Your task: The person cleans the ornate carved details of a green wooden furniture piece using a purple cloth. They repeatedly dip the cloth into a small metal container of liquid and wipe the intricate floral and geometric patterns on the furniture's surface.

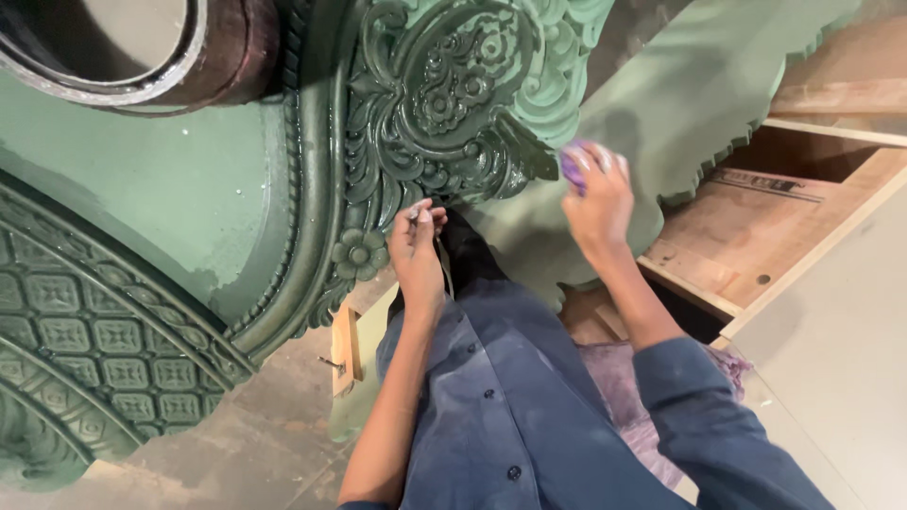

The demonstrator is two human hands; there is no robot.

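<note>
Head view: looks down on a person in a blue shirt [510, 406] working at green carved woodwork.
Panel: a big green-painted carved panel [170, 189] fills the left side, with a lattice-patterned curved band at lower left and a smooth flat field above it.
Carving: a glossy dark-green floral medallion [444, 94] sits at top centre, framed by scrolls and a rope-like border; a small carved flower lies at its lower edge.
Board: a paler green board with a scalloped edge [699, 104] lies to the right of the medallion.
Plywood: bare brown sheets [756, 236] lie at right, partly under the board.
Brown ring: a dark rounded rim [189, 57] shows at top left.
Right hand: the right hand [597, 203] is clenched round a small purple pad [573, 162], held against the pale board just beside the medallion's lower right edge.
Left hand: the left hand [416, 247] pinches a small thin tool [414, 213] at its fingertips, touching the carving's lower edge near the carved flower; the tool is too small to tell its kind.
</note>
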